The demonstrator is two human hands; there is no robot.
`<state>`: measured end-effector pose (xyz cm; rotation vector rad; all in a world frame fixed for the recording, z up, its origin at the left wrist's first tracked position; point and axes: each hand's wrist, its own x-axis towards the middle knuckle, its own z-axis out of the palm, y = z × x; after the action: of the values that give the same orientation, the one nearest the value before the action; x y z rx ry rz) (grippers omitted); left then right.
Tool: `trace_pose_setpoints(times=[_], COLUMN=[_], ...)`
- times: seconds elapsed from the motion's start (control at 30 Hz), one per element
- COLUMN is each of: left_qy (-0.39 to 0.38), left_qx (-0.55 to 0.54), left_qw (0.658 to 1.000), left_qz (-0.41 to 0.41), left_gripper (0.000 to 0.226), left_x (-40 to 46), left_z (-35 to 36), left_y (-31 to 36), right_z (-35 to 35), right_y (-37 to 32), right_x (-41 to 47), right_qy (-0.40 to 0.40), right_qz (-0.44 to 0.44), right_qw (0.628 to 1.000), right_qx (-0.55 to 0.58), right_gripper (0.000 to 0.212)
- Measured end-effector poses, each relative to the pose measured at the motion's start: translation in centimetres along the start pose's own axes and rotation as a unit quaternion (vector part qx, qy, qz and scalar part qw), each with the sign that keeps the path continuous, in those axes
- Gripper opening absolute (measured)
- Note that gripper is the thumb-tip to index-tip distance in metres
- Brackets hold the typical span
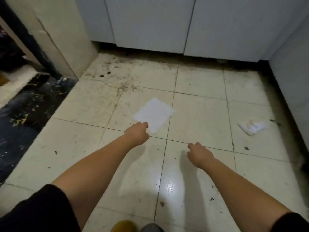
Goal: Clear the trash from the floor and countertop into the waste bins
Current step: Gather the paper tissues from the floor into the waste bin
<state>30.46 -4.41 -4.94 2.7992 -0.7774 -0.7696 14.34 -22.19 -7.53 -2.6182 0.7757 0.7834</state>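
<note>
— Why's she stooped w/ both arms out?
— Going for the flat white paper [154,114] on the floor tiles [200,114]. Left hand [137,133] is at its near corner, fingers curled under; touching or pinching, can't tell.
— Right hand [199,155]?
— Loosely curled, nothing in it. Crumpled tissue [252,127] lies off to its right, well apart. No bin in sight.

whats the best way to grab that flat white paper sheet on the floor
Pinch the near corner of the paper sheet, right by the left hand. It lies flat on the tile floor, so probably lift that corner with a fingertip first, then pinch from the near side.
</note>
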Motion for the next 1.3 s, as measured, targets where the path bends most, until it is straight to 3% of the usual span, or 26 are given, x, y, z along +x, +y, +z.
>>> trace_pose_setpoints(times=[0.2,0.37,0.47,0.7,0.77,0.83,1.1,1.3], left_qy=[-0.023,-0.01,-0.02,-0.138,-0.146,-0.137,-0.097,-0.051], left_qx=[0.056,0.111,0.094,-0.038,-0.058,-0.078,-0.103,-0.124], left_qw=[0.995,0.99,0.991,0.979,0.975,0.972,0.966,0.97], left_qz=[0.084,0.09,0.097,0.146,0.155,0.175,0.217,0.203], left_gripper=[0.058,0.073,0.058,0.021,0.028,0.018,0.015,0.025], left_x=[9.6,15.4,16.2,16.7,16.2,15.8,15.5,16.0], left_z=[4.9,6.0,6.1,4.8,3.8,2.3,0.0,4.4], left_y=[0.9,-0.1,0.3,1.4,3.5,6.5,19.6,24.8], right_z=[3.6,4.8,4.4,0.3,-1.2,-3.2,-12.4,-9.5], right_y=[-0.4,-0.5,-0.8,-0.9,-0.1,1.9,17.4,26.5], right_x=[5.2,6.8,6.8,7.3,7.5,7.8,9.9,13.2], right_qy=[0.036,0.061,0.035,-0.094,-0.103,-0.096,-0.025,0.042], right_qz=[0.063,0.091,0.1,0.102,0.102,0.095,0.137,0.157], right_qw=[0.996,0.994,0.994,0.99,0.989,0.99,0.99,0.985], right_qx=[0.057,0.026,0.024,0.04,0.042,0.037,-0.022,0.056], right_gripper=[0.043,0.039,0.042,0.048,0.047,0.045,0.039,0.056])
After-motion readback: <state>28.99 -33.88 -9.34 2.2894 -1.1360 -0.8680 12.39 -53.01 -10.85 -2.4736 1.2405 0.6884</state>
